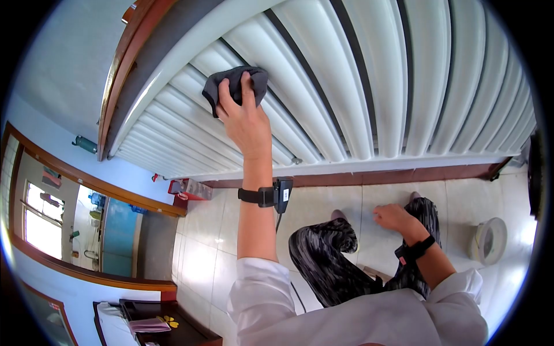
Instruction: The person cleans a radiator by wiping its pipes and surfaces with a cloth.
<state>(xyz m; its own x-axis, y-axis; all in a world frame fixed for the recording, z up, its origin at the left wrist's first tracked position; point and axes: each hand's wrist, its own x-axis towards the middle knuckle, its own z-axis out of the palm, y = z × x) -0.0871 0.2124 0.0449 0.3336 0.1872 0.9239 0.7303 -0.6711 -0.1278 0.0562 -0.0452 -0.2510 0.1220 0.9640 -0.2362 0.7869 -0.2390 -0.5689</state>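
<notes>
My left hand presses a dark grey cloth against the white radiator, fingers spread over the fabric and gripping it. The cloth lies bunched across several of the radiator's upright ribs, towards its left part. Lower down, my right hand hangs in front of my knee, its fingers curled in with nothing visible in them. Each wrist wears a black strap, and the left one carries a small box with a cable.
A white bucket stands on the tiled floor at the right. A red-and-white box sits by the radiator's left end. Wooden trim runs along the radiator's top. A dark cabinet is at lower left, below a doorway.
</notes>
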